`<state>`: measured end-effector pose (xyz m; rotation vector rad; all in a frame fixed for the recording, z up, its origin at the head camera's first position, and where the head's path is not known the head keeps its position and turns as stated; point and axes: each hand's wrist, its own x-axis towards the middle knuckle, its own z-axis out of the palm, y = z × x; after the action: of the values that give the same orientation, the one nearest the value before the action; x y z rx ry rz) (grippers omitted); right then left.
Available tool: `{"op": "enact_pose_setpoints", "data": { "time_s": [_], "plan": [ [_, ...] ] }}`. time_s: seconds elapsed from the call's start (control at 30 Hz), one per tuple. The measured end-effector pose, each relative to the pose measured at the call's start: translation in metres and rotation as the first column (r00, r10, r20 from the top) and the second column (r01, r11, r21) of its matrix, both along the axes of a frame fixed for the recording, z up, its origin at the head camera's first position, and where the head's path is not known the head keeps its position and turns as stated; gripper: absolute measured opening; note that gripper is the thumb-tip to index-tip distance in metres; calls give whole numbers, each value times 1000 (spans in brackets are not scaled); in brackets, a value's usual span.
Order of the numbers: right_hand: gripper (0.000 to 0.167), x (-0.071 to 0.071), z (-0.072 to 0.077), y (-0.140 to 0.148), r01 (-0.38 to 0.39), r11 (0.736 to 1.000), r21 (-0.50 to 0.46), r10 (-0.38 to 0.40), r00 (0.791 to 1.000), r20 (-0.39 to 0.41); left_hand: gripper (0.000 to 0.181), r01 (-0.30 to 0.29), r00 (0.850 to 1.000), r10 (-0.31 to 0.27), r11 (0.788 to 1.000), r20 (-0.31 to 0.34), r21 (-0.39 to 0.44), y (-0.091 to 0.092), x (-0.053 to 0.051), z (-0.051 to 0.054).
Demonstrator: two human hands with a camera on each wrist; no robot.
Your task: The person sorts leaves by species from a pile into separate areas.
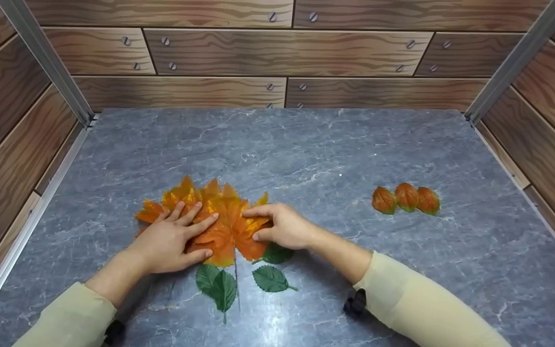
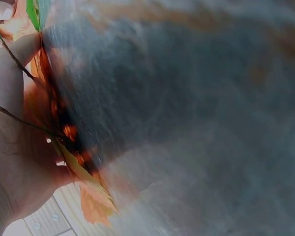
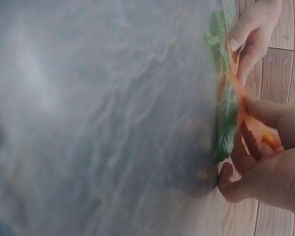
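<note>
Orange and yellow artificial maple leaves (image 1: 217,241) lie overlapped in a fan on the table. My left hand (image 1: 166,238) rests on the fan's left part with fingers spread. On the right side, my right hand (image 1: 284,226) pinches the edge of an orange leaf between thumb and fingers; part of that leaf is hidden by the hand. Below the fan lie a pair of overlapping green leaves (image 1: 224,290) and a single green leaf (image 1: 271,279). Another green leaf (image 1: 277,254) sits partly under the right hand. In the right wrist view, a green leaf (image 3: 227,118) shows beside the fingers.
Three small orange-brown leaves (image 1: 406,196) lie in a row to the right on the grey marbled table (image 1: 306,144). Wood-patterned panels (image 1: 287,53) stand behind and at both sides, with metal posts (image 1: 518,67) at the back corners.
</note>
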<state>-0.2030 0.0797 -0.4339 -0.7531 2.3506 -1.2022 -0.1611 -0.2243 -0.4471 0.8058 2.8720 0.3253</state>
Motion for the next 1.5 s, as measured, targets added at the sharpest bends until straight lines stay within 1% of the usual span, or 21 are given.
{"op": "enact_pose_setpoints", "data": {
  "time_s": [0.07, 0.2, 0.33, 0.47, 0.63, 0.73, 0.83, 1.0, 1.17, 1.37, 1.5],
  "plan": [
    [53, 0, 0, 1, 21, 1000, -8, -21, 1000, 3, 84, 1, 1000, -1, 1000, 0, 3, 0, 0, 0],
    [51, -2, 1, 6, 54, 997, -56, -54, 999, 8, 98, 6, 1000, -6, 1000, -9, 0, 0, -1, -2],
    [51, -11, 10, 21, 82, 991, -109, -82, 997, 4, 103, 7, 1000, -7, 1000, -11, 0, 0, -1, -3],
    [50, -28, 26, 47, 128, 983, -133, -129, 992, 0, 99, 10, 1000, -10, 1000, -2, -6, -1, -1, -1],
    [50, -52, 50, 84, 219, 969, -114, -221, 975, -4, 92, 8, 1000, -8, 1000, 0, -5, -2, -1, 2],
    [50, -69, 58, 105, 251, 961, -119, -256, 966, -26, 89, 9, 1000, -9, 1000, 1, -4, -2, -1, 2],
    [49, -86, 62, 125, 263, 956, -131, -269, 963, -31, 88, 12, 1000, -12, 1000, 7, -5, -1, -1, 2],
    [48, -112, 63, 147, 277, 956, -100, -279, 960, -11, 88, 14, 1000, -13, 1000, 11, -8, -1, -1, 3],
    [47, -135, 58, 162, 298, 954, -31, -298, 954, -16, 87, 9, 1000, -9, 1000, 7, -3, -1, 0, 4],
    [50, -153, 48, 177, 321, 947, 22, -321, 947, 23, 87, 12, 1000, -12, 1000, 11, 1, -1, 1, 3],
    [51, -159, 39, 182, 339, 940, 48, -340, 940, 12, 87, 18, 1000, -18, 1000, 5, 5, 0, 0, 3]
  ]
}}
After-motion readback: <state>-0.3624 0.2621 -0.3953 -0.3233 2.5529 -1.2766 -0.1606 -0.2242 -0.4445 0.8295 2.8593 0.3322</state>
